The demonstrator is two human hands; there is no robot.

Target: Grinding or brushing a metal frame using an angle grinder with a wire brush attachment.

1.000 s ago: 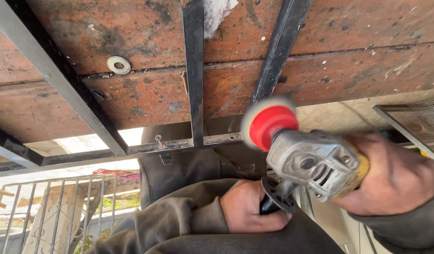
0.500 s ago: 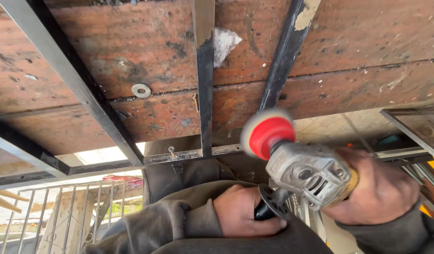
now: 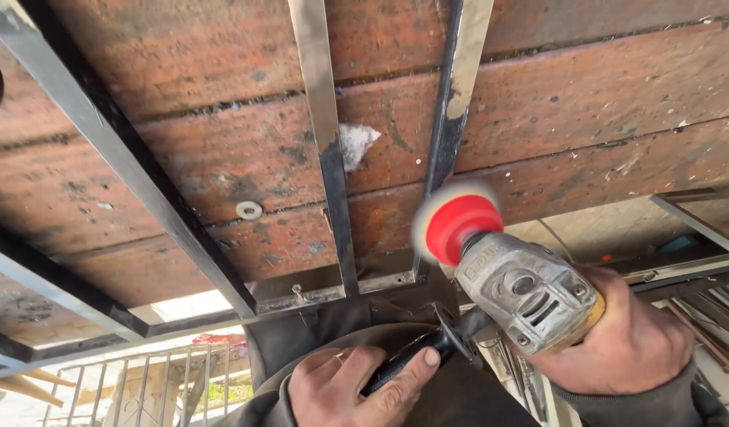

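A worn grey angle grinder (image 3: pixel 530 296) with a blurred red disc (image 3: pixel 459 225) sits low right, against a black metal bar (image 3: pixel 447 150); right hand (image 3: pixel 629 344) clenched around its body, left hand (image 3: pixel 353 387) grasping its black side handle (image 3: pixel 416 356).

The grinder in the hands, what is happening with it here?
A person holds an angle grinder with both hands: the right hand around its body, the left hand on the black side handle. Its red wheel looks blurred, probably spinning, and sits against a bar of a black metal frame lying on worn reddish planks. Part of that bar looks bare. A washer lies nearby.
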